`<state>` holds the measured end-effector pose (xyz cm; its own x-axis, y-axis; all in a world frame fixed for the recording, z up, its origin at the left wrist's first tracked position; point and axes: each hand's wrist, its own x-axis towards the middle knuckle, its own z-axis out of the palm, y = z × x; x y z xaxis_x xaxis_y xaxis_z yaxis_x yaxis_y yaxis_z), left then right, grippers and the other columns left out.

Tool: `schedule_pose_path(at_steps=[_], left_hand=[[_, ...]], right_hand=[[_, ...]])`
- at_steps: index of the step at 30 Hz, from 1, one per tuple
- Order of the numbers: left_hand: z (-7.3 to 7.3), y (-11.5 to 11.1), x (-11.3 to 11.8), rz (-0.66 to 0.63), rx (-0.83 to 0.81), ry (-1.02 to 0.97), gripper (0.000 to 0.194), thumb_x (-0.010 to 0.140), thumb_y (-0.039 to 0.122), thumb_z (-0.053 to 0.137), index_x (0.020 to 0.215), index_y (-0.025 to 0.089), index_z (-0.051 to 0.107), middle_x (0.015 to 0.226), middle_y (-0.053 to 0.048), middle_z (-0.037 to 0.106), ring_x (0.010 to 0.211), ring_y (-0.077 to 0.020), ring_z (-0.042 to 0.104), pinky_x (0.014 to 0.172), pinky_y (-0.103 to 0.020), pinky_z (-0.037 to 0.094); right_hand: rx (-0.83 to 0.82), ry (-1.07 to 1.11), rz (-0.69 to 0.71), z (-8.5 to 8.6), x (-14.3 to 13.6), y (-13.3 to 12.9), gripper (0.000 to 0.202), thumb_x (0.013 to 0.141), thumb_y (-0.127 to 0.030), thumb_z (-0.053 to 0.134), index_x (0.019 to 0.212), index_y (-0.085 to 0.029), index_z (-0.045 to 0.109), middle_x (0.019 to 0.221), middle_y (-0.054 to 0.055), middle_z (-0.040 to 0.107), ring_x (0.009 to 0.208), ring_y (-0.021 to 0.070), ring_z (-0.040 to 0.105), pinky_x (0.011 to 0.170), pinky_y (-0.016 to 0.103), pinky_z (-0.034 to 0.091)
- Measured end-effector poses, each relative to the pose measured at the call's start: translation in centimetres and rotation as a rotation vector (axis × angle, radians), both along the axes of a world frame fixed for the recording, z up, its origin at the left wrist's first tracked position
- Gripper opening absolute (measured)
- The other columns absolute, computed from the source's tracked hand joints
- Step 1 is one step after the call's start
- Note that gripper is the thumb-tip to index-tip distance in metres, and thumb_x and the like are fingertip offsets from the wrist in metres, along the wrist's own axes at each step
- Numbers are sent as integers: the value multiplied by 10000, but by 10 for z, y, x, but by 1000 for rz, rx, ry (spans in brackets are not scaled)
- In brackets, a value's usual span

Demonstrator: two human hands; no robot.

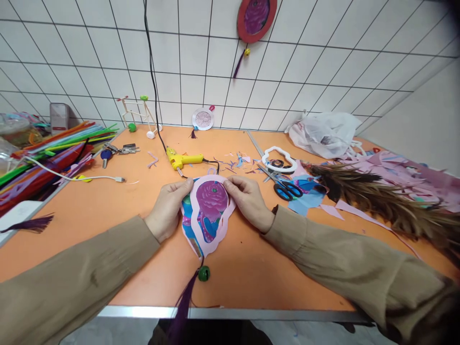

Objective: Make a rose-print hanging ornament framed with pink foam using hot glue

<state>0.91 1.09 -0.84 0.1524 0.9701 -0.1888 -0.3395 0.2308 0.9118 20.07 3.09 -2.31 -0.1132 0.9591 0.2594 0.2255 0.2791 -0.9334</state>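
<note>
Between my two hands is a paper ornament with a purple rose (212,199) on a blue ground, bordered by a pale pink paper frame (194,218). The frame sits askew, so blue patterned paper shows beyond it on the left. My left hand (168,208) pinches the left edge, thumb on top. At the upper right edge my right hand (249,199) grips it the same way. From the pointed bottom hang a green bell (204,273) and a dark purple tassel (185,302), which reaches past the table edge. The fingers beneath the ornament are hidden.
A yellow glue gun (183,159) lies just beyond my hands, its cord running up the wall. Scissors (283,187), a white frame (279,159), paper scraps (307,191) and brown feathers (362,196) lie right. Keys (120,149) and pipe cleaners (53,158) are left.
</note>
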Motion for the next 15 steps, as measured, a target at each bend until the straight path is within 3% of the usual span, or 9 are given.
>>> schedule_pose_path(at_steps=[3, 8, 11, 15], left_hand=[[1, 6, -5, 108, 10, 12, 421, 672, 475, 829, 534, 142, 611, 466, -11, 589, 396, -101, 481, 426, -221, 375], [6, 22, -17, 353, 59, -10, 336, 712, 410, 814, 576, 148, 653, 517, -18, 645, 440, -121, 539, 471, -239, 447], [8, 26, -21, 423, 119, -79, 252, 763, 346, 787, 623, 167, 680, 569, -2, 677, 486, -119, 570, 533, -234, 490], [9, 25, -18, 445, 167, -137, 225, 795, 337, 769, 663, 171, 694, 619, 3, 702, 553, -133, 616, 581, -239, 506]], right_hand=[[-129, 51, -5, 6, 6, 3, 246, 759, -397, 583, 640, -183, 578, 538, -12, 563, 444, 108, 498, 449, 238, 386], [-215, -81, -19, 8, 18, 16, 179, 709, -295, 522, 563, -192, 535, 472, -15, 529, 394, 102, 455, 413, 238, 346], [-50, -288, -68, 6, 24, 22, 144, 726, -273, 533, 616, -189, 572, 570, 19, 594, 531, 148, 533, 522, 284, 420], [379, -454, -139, 10, 20, 15, 189, 727, -212, 596, 899, -184, 668, 955, 112, 690, 942, 268, 613, 825, 420, 482]])
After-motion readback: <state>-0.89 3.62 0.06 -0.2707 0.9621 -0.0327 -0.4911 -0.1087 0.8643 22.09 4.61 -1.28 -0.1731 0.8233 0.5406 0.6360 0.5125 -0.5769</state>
